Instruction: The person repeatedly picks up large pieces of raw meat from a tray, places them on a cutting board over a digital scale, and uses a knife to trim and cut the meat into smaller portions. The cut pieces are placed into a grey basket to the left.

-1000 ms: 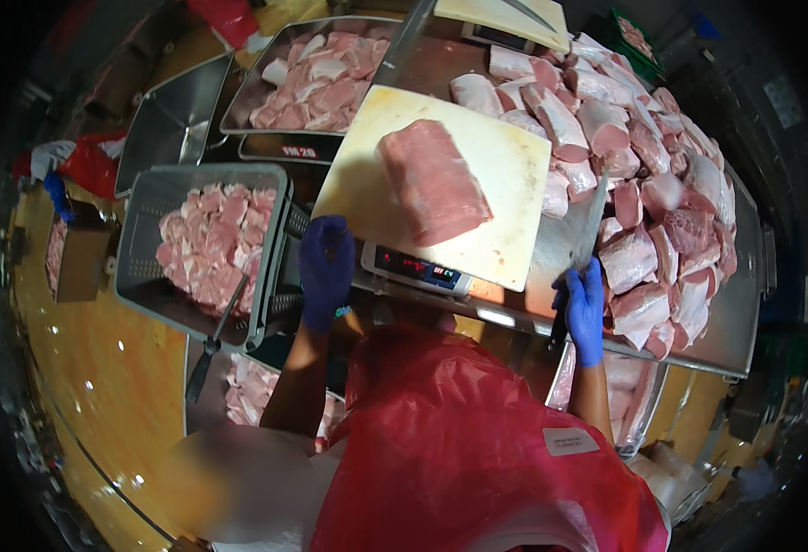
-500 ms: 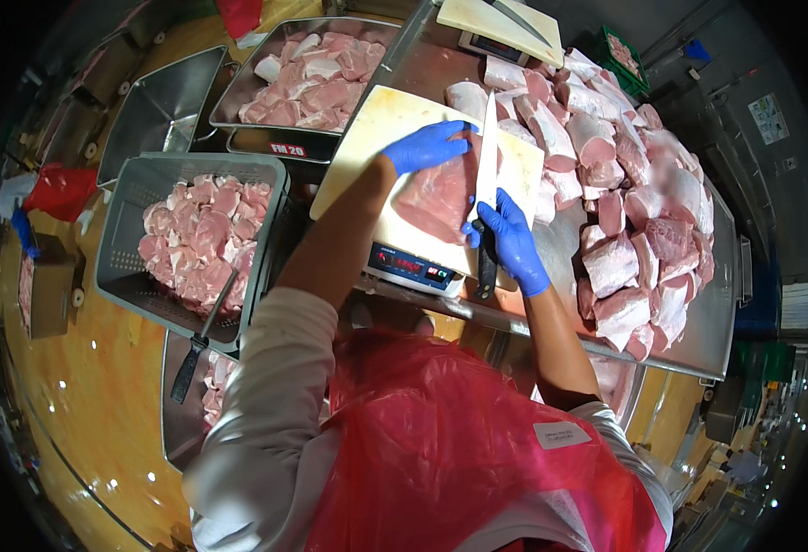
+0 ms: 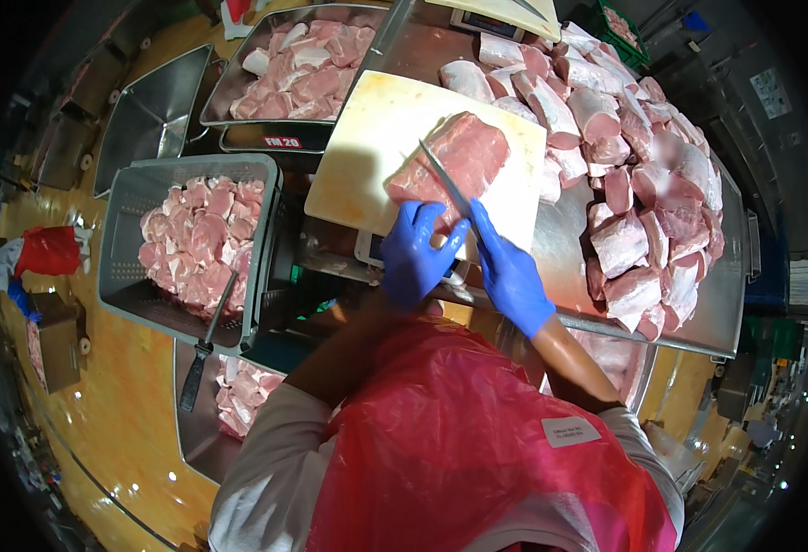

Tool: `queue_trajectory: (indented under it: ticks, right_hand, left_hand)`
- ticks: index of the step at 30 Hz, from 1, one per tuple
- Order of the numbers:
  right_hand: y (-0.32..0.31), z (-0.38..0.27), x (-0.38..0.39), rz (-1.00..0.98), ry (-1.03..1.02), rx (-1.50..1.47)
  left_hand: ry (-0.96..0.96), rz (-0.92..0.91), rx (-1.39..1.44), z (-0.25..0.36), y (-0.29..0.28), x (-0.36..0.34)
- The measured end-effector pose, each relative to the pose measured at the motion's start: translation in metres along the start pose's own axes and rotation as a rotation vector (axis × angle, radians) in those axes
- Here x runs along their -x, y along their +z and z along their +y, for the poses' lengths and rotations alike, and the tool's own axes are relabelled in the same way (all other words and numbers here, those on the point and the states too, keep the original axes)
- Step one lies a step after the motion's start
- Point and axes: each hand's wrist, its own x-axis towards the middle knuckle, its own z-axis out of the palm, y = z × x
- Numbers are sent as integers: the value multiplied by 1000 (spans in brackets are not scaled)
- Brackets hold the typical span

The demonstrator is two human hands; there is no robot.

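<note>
A boneless piece of pork loin [image 3: 473, 156] lies on a pale cutting board [image 3: 335, 166], which rests on a scale [image 3: 370, 246]. My left hand [image 3: 415, 258], in a blue glove, grips the near end of the meat with curved fingers. My right hand [image 3: 512, 276], also gloved in blue, is closed on a knife, whose blade [image 3: 442, 175] lies diagonally over the meat, pointing away and leftward. The knife's handle is hidden by that hand.
Many loin pieces [image 3: 643, 239] are heaped on the steel table right of the board. Left stand a grey crate [image 3: 114, 244] of cut meat with a tool in it, a filled steel tray [image 3: 220, 109] and another steel tub [image 3: 123, 120]. A co-worker's red apron [image 3: 50, 248] shows far left.
My left hand moved onto the meat, then down to its near end. My right hand brought the knife from the table's right onto the meat, its blade now tilted leftward. The meat has turned on the board.
</note>
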Motion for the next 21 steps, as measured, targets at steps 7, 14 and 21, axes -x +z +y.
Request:
queue_trajectory:
  ticks: [7,14,21]
  right_hand:
    - [1,-15,-42,-105,-7,80]
    - [-32,-3,27,-430,111,265]
    - [-93,0,87,-602,188,378]
  left_hand:
    - [-281,26,257,-8,12,6]
    - [-396,14,254,-5,4,10]
    - [-60,130,88,-57,-22,-18]
